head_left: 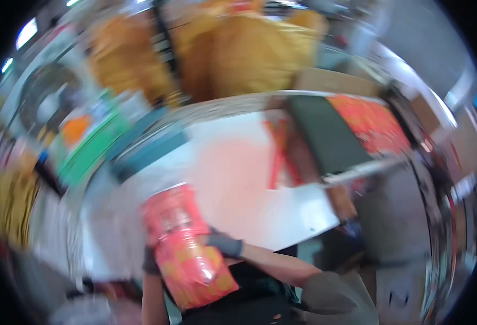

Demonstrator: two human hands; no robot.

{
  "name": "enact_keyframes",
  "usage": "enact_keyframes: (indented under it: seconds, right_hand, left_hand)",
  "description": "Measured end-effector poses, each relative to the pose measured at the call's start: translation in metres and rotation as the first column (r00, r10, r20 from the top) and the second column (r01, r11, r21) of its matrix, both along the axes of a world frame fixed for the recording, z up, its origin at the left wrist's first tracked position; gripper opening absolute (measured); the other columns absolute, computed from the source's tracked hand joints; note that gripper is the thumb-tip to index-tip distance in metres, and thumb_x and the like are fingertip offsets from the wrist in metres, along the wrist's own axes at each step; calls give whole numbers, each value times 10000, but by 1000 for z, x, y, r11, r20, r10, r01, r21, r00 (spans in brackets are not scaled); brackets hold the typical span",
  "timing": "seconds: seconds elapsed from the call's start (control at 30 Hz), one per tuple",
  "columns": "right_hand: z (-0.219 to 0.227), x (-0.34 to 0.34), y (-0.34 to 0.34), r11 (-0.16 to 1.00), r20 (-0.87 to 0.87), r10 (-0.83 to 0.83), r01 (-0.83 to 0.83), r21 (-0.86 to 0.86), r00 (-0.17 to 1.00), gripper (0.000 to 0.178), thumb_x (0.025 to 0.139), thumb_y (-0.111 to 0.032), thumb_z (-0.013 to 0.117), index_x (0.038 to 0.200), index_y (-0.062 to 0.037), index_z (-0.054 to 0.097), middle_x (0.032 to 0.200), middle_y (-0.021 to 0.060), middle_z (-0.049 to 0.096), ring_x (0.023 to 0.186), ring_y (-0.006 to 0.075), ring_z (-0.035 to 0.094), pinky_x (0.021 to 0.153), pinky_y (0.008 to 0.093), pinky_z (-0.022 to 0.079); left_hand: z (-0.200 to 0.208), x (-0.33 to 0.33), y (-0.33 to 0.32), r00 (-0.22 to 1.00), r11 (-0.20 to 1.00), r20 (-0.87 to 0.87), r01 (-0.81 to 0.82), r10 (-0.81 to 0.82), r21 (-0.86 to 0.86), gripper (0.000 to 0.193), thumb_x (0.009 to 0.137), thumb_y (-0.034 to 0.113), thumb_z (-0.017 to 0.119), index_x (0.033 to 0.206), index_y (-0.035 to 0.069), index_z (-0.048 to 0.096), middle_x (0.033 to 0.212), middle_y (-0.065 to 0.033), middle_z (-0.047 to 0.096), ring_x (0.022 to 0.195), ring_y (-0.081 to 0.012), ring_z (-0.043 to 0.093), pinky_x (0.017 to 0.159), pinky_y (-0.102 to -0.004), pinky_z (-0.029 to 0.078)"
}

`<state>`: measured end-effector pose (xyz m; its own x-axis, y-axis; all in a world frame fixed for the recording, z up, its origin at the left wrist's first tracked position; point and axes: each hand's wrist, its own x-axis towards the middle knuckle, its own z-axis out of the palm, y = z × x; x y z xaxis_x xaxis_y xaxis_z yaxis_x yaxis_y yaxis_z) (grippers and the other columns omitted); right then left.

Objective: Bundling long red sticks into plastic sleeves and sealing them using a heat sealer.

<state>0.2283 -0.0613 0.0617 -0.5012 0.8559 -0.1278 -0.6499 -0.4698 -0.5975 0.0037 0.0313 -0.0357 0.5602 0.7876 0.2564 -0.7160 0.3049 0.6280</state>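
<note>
A shiny red plastic-wrapped pack (187,244) with yellow patterning is held up in front of my body, over the near edge of the white tabletop (238,216). My left hand (150,261), in a dark glove, grips its left side, with most of its fingers hidden behind the pack. On the other side my right hand (223,244), in a grey glove with bare fingertips, is closed on the pack's edge. Motion blur smears the pack's print, so its contents cannot be made out.
Red strips (278,154) lie on the table near a dark green block (330,135) and a red-orange patterned stack (371,124). A teal box (149,151) and a green crate (95,146) stand at the left. Large yellow sacks (249,54) rise behind the table.
</note>
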Motion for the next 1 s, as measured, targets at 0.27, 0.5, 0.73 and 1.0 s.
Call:
enact_keyframes:
  seconds: [0.27,0.5,0.73,1.0]
  right_hand:
    - [-39,-80,-39,987,-156,-2,-24,-160,988,682,787,-410,577,1304,-20,367,1246,144,499,1103,288,531,954,420,440]
    - [-9,-124,-15,981,-52,137,-143,-128,989,643,841,-410,532,1345,-53,352,1303,125,470,1173,276,476,981,416,406]
    - [103,-263,70,918,64,294,-301,258,954,651,858,-473,504,1354,-84,339,1334,102,434,1203,271,438,992,425,381]
    - [120,-490,40,694,-23,36,-9,720,999,402,750,-106,688,1099,-10,513,1012,68,585,889,174,589,747,316,501]
  left_hand:
    - [175,-120,-96,-89,780,-805,-205,587,591,536,804,363,646,1206,40,498,1050,-113,583,949,-220,565,812,-354,455]
    - [263,-340,-199,-924,311,379,373,43,874,401,770,419,663,962,70,620,1193,-192,528,1135,-415,442,969,-440,342]
    - [258,-402,-244,-936,372,-254,-332,-243,867,423,798,451,595,952,58,628,1061,-174,571,876,-285,572,767,-372,447]
    - [237,-431,-273,-624,256,-665,-621,411,741,523,749,97,597,1253,22,480,1037,-70,574,661,-142,528,656,-280,450]
